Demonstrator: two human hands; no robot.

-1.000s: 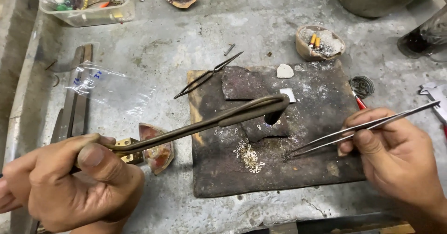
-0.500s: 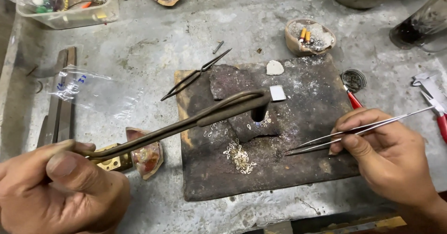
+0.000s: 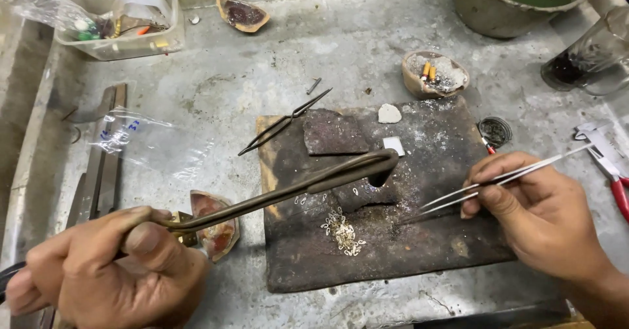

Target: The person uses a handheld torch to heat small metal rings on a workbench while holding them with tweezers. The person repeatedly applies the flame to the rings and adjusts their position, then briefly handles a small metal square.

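Two hands work over the block (image 3: 426, 250): the left hand (image 3: 111, 270) fists a torch (image 3: 295, 188), nozzle bent over the links (image 3: 342, 232), while the right hand (image 3: 537, 214) pinches tweezers (image 3: 498, 182), tips beside them.

links (image 3: 342, 232) on slab (image 3: 419, 263) (centre) | bowl (image 3: 435, 75) behind | pliers (image 3: 612, 172) right

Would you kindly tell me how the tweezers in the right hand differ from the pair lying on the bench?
The silver tweezers are bright, held in the right hand, tips down on the dark slab. The dark tweezers look duller and lie untouched, flat, half on the metal bench and half on the slab's corner. Both are slim and pointed.
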